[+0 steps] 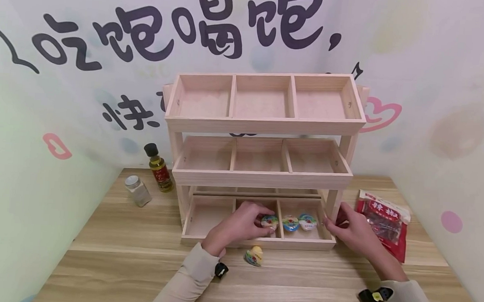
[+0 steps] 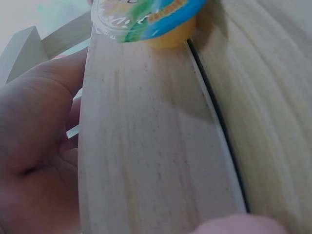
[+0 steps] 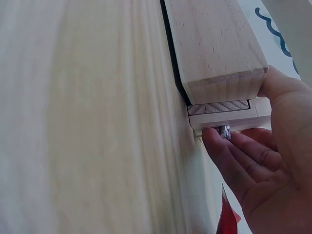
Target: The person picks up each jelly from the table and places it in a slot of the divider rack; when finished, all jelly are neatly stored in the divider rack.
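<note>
Narrowly parted, left grip (image 1: 243, 221) pinches jelly cup (image 1: 270, 221)

A jelly cup (image 1: 254, 256) lies before the rack (image 1: 262, 179)

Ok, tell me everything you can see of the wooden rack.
The wooden rack looks like pale bare wood: three trays, one above another between uprights, each split by two dividers into three compartments. It stands upright on the table. In the bottom tray, two sealed cups sit in the right compartment; the left hand pinches another cup at the middle one. The right hand has fingertips on a small metal fitting at that tray's right end.
</note>
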Available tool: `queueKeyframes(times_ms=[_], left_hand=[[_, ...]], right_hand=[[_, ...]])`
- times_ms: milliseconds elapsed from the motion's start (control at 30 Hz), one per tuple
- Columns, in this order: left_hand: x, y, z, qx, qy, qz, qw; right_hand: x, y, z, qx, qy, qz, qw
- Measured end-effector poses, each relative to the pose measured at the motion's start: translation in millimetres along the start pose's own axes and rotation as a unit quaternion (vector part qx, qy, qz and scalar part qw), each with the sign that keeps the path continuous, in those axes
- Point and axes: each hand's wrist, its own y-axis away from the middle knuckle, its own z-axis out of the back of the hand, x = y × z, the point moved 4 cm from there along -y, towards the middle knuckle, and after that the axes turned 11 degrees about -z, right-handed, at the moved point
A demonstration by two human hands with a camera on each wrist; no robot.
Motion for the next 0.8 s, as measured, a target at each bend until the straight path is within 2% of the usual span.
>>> queueKeyframes(times_ms=[467,800], left_hand=[[-3.0,-1.1,0.2,0.011,-0.022,-0.002,0.9997],[-5.9,5.7,0.9,-0.015,-0.073,-0.039,0.9964]], right_hand=[[-1.8,-0.1,-1.3,0.001,-0.005,-0.004,1.0],[-1.5,-0.1,-0.7,0.003,-0.005,-0.004,1.0]])
